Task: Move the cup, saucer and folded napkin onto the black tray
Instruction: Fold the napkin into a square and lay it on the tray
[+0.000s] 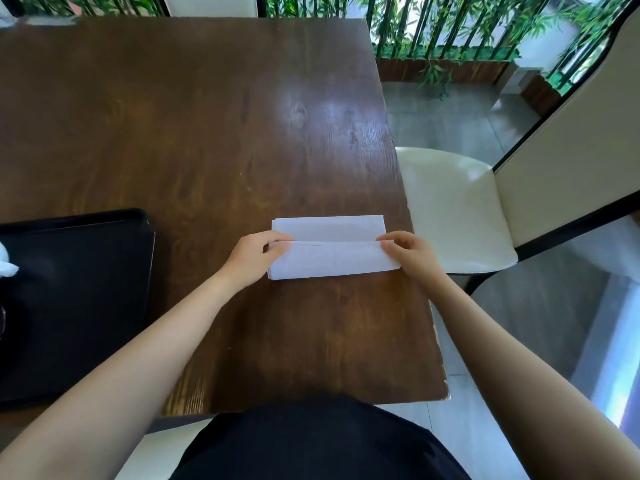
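Napkin (332,247) step: left hand (258,256) and right hand (410,252) pinch its ends on the desk (207,133); next lift it left onto black tray (76,306)

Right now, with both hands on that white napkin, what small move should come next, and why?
Probably finish the fold: bring the near flap over and press the crease. The left hand and right hand pinch opposite ends of the napkin, which lies half folded on the wooden table, apart from the black tray.
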